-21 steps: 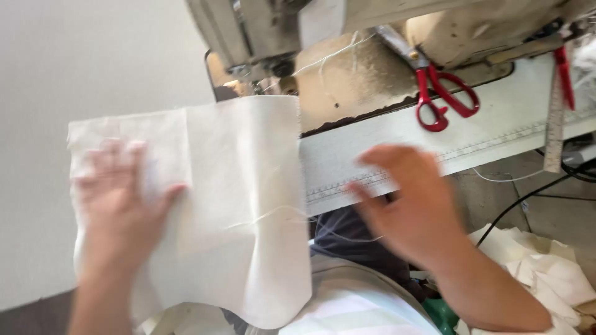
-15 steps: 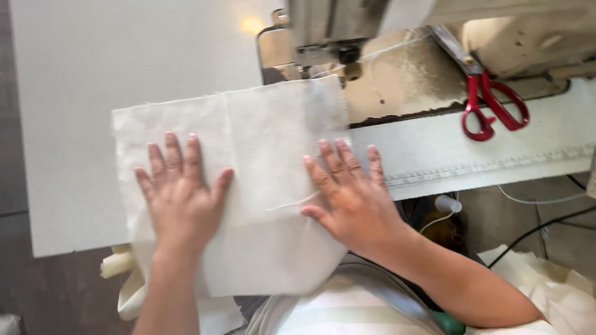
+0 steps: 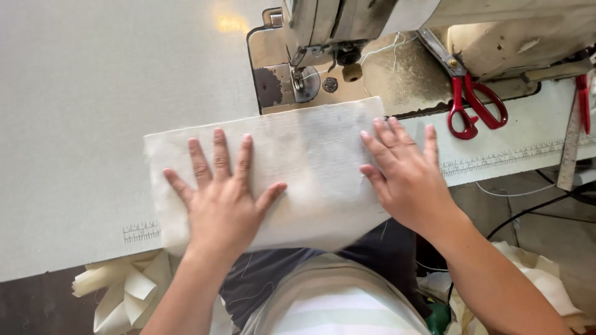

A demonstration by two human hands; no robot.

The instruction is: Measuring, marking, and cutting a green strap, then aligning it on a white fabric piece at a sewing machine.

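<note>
Head view shows a pale, off-white fabric piece (image 3: 310, 167) lying flat on the light grey table (image 3: 93, 111), its far edge just at the foot of the sewing machine (image 3: 329, 37) and its near edge hanging slightly over the table's near side. The left hand (image 3: 220, 198) lies open, palm down with fingers spread, on the left half of the cloth; the right hand (image 3: 406, 177) is likewise open and flat, pressing the right edge, its fingertips reaching partly onto the table beyond. Neither hand grips anything. Red-handled scissors (image 3: 475, 108) rest to the right on the machine bed, well apart from both hands, and a metal ruler (image 3: 571, 149) lies at the far right. Loose pale fabric scraps (image 3: 124, 291) sit below the table's near edge on the left. To do this smoothing well, I judge that even pressure from both palms matters, with the far edge kept square to the needle plate (image 3: 279, 87) and fingers kept clear of the presser foot.
</note>
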